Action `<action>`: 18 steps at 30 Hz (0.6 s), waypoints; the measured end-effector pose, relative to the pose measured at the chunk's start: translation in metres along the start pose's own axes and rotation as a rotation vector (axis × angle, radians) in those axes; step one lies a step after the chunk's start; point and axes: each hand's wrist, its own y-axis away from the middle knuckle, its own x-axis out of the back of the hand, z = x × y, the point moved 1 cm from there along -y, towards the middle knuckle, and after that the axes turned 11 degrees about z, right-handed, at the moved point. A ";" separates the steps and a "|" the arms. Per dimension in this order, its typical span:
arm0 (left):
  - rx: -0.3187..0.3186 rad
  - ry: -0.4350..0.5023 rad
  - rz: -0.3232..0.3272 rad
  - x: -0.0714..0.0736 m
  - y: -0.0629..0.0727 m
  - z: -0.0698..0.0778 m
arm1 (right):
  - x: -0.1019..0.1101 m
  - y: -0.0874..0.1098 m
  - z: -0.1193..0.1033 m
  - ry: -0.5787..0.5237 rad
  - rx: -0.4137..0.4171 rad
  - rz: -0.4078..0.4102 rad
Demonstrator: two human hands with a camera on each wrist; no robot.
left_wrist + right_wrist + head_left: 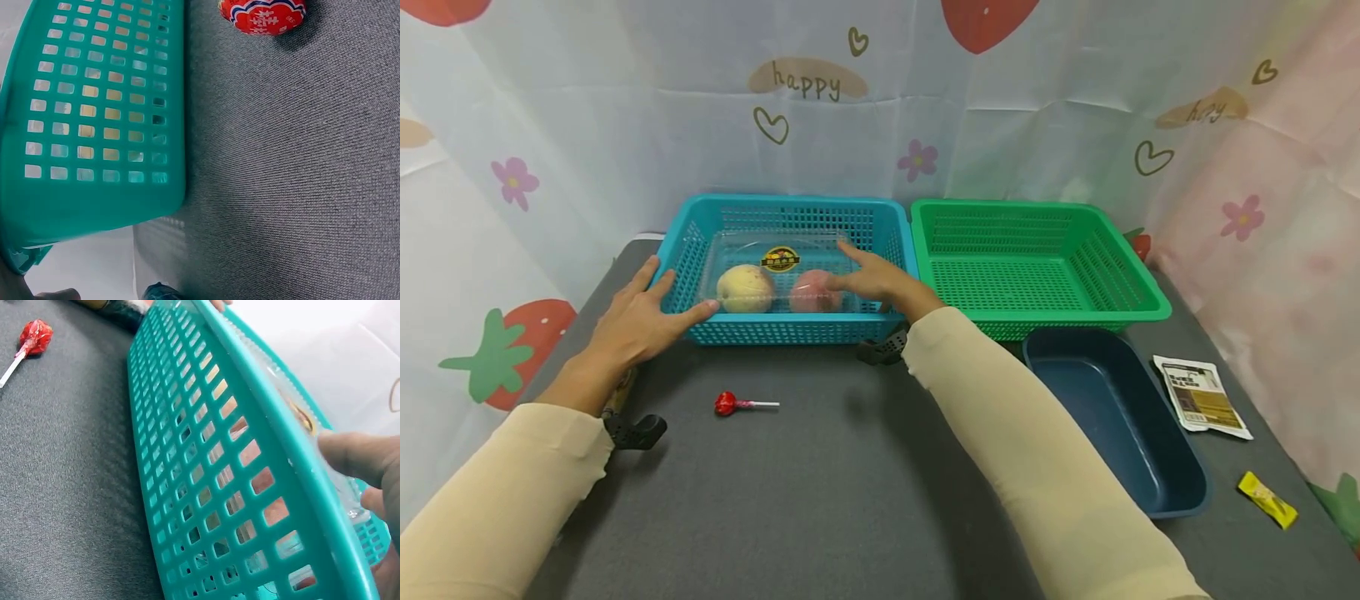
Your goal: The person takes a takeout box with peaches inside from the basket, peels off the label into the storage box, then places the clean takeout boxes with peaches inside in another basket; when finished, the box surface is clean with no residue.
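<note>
Grey tabletop (820, 500), printed cloth (692, 150) behind. Left hand (638, 321): fingers spread at the blue basket's (797, 332) left rim, grasping nothing. Right hand (883, 282): fingers extended, touching the clear box (780, 259) of peaches (745, 289) inside that basket. Lollipop (726, 404) in front; green basket (1045, 316), navy tub (1112, 408) rightward.

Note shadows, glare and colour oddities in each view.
Head: the right sleeve casts a soft shadow on the grey tabletop, and pale glints show on the clear fruit box; left wrist: the blue basket reads teal green; right wrist: the same teal, with the pale backdrop nearly washed-out white.
</note>
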 end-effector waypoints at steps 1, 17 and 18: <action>-0.002 -0.001 0.001 0.000 0.000 0.000 | -0.001 -0.001 0.000 0.007 -0.005 -0.004; -0.012 0.017 -0.015 -0.001 -0.001 -0.001 | -0.005 -0.002 -0.003 -0.397 -0.005 0.107; -0.013 0.018 -0.016 -0.001 -0.002 -0.001 | -0.004 -0.001 -0.003 -0.447 -0.005 0.123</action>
